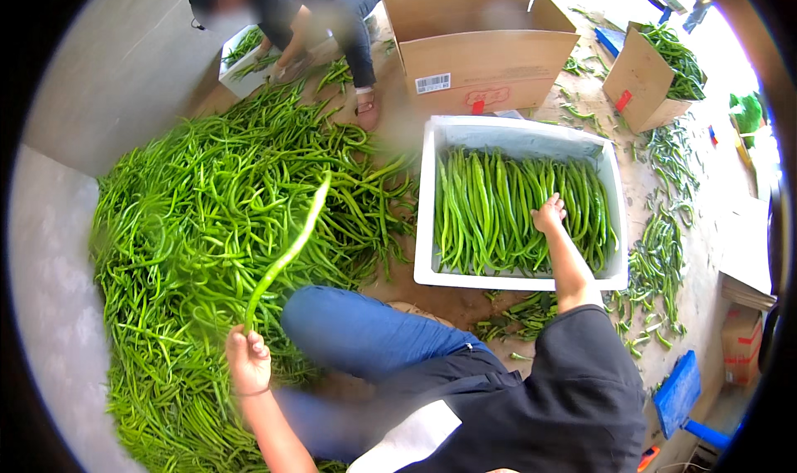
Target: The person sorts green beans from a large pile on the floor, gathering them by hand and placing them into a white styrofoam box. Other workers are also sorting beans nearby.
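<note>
My left hand (249, 358) grips one long green chili pepper (286, 255) by its lower end. That pepper points up and away over a large heap of loose green peppers (205, 224) on my left. My right hand (549, 213) reaches into a white foam box (517, 282) and rests on the peppers inside. Those packed peppers (485, 205) lie side by side in a row, lengthwise away from me. The fingers of my right hand are partly bent, and whether they hold a pepper is hidden.
Beyond the foam box stands an open cardboard carton (485, 62). A smaller carton (641, 81) full of peppers is at the far right. Another person (292, 31) bends over a white box (243, 81). Pepper scraps (660, 255) litter the floor near a blue platform (679, 392).
</note>
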### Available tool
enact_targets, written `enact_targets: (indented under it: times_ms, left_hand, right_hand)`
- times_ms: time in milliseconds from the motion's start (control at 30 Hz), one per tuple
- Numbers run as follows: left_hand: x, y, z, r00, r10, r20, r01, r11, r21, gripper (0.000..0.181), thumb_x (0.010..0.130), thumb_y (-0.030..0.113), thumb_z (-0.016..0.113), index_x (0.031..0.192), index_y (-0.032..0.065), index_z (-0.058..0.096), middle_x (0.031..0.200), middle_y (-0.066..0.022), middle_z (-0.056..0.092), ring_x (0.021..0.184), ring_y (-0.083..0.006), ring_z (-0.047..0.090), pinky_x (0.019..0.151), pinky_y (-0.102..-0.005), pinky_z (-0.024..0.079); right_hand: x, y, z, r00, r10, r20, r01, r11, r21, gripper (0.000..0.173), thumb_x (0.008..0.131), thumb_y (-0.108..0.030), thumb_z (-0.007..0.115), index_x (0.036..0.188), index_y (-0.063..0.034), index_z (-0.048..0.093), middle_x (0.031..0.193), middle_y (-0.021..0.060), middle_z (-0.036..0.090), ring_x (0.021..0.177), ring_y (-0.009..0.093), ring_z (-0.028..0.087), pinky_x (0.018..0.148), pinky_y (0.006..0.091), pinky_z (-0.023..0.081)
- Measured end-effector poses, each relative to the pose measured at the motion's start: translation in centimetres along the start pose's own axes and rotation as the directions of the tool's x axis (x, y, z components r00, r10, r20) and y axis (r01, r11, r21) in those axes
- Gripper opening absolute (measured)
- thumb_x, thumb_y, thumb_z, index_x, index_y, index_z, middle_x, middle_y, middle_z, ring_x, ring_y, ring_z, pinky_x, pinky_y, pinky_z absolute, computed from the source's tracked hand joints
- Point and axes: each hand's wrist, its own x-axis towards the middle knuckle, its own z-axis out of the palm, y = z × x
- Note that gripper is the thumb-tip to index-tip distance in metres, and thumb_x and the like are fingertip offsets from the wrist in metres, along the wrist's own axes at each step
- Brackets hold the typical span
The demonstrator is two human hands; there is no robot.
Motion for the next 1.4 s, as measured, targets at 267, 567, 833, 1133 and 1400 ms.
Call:
enact_targets:
  times_ms: [267, 567, 833, 1133, 1400]
  left_hand:
    - [-0.8, 0.3, 1.9, 0.999, -0.031, 0.028, 0.030, 0.998, 0.062, 0.020, 0.092, 0.021, 0.061, 0.108, 0.0084, 0.060, 0.083, -0.0062, 0.065, 0.067, -0.0113, 0.058, 0.056, -0.0219, 0.050]
    - [0.1, -3.5, 9.5, 0.982, 0.021, 0.186, -0.064, 0.971, 0.232, 0.018, 0.091, 0.019, 0.062, 0.103, 0.0056, 0.064, 0.083, -0.0105, 0.069, 0.068, -0.0158, 0.065, 0.059, -0.0268, 0.055]
    - [-2.2, -8.5, 13.2, 0.960, -0.020, 0.280, -0.074, 0.945, 0.319, 0.043, 0.090, 0.019, 0.065, 0.126, 0.0010, 0.050, 0.099, -0.0161, 0.066, 0.081, -0.0218, 0.067, 0.072, -0.0350, 0.057]
    - [-7.7, -7.2, 1.8, 0.999, 0.049, 0.010, -0.049, 0.965, 0.258, 0.030, 0.095, 0.013, 0.057, 0.120, -0.0017, 0.052, 0.104, -0.0142, 0.063, 0.091, -0.0177, 0.063, 0.084, -0.0305, 0.053]
    - [-6.9, -2.3, -0.8, 0.934, 0.355, 0.050, -0.346, 0.859, 0.378, 0.030, 0.091, 0.017, 0.063, 0.114, -0.0013, 0.054, 0.097, -0.0057, 0.063, 0.086, -0.0109, 0.059, 0.076, -0.0263, 0.049]
  right_hand:
    - [0.9, 0.7, -1.6, 0.987, -0.153, -0.054, 0.154, 0.988, 0.012, 0.094, 0.086, -0.063, 0.047, 0.147, 0.0006, 0.015, 0.151, 0.0234, 0.021, 0.136, 0.044, 0.023, 0.111, 0.0500, 0.023]
    - [-25.8, -10.9, -8.2, 0.446, -0.850, 0.281, 0.254, 0.421, 0.871, 0.055, 0.098, -0.038, 0.041, 0.141, -0.0031, 0.035, 0.117, 0.0167, 0.061, 0.066, 0.013, 0.058, 0.060, 0.0254, 0.049]
    - [-34.3, -18.8, -7.4, 0.437, -0.887, -0.148, 0.233, -0.047, 0.971, 0.029, 0.099, -0.016, 0.040, 0.126, -0.0051, 0.035, 0.084, 0.0082, 0.056, 0.053, 0.007, 0.041, 0.047, 0.0200, 0.035]
    - [-14.2, -37.7, -18.3, 0.201, -0.845, -0.496, 0.972, 0.235, -0.008, 0.027, 0.095, -0.021, 0.045, 0.117, -0.0053, 0.049, 0.087, 0.0067, 0.059, 0.064, 0.013, 0.050, 0.053, 0.0260, 0.041]
    - [-27.3, -53.2, -5.7, 0.044, -0.962, -0.271, 0.846, 0.180, -0.501, 0.028, 0.092, -0.021, 0.049, 0.113, -0.0049, 0.056, 0.096, 0.0078, 0.062, 0.080, 0.018, 0.060, 0.063, 0.0307, 0.049]
